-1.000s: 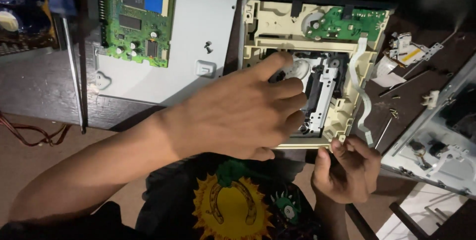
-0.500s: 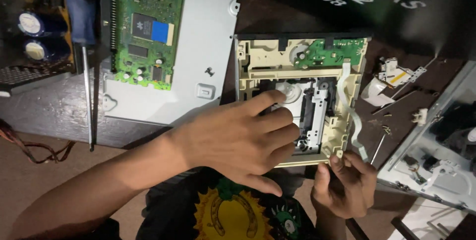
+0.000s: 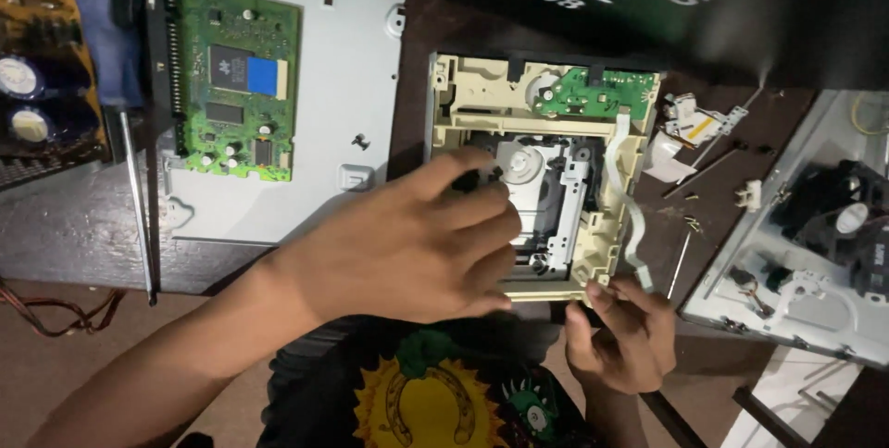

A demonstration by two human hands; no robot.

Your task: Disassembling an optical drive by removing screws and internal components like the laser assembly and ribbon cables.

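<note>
Left hand (image 3: pixel 407 244) fingers spread on one beige drive frame (image 3: pixel 542 184), right hand (image 3: pixel 622 335) fingers pinching its corner, two green circuit boards (image 3: pixel 236 78)

Cream drive frame (image 3: pixel 463 96), green circuit board (image 3: pixel 236 78), grey plate (image 3: pixel 343 87)

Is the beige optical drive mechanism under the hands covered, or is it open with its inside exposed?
Open. The optical drive mechanism has no cover: its disc spindle and small green circuit board show. The metal cover plate lies beside it.
</note>
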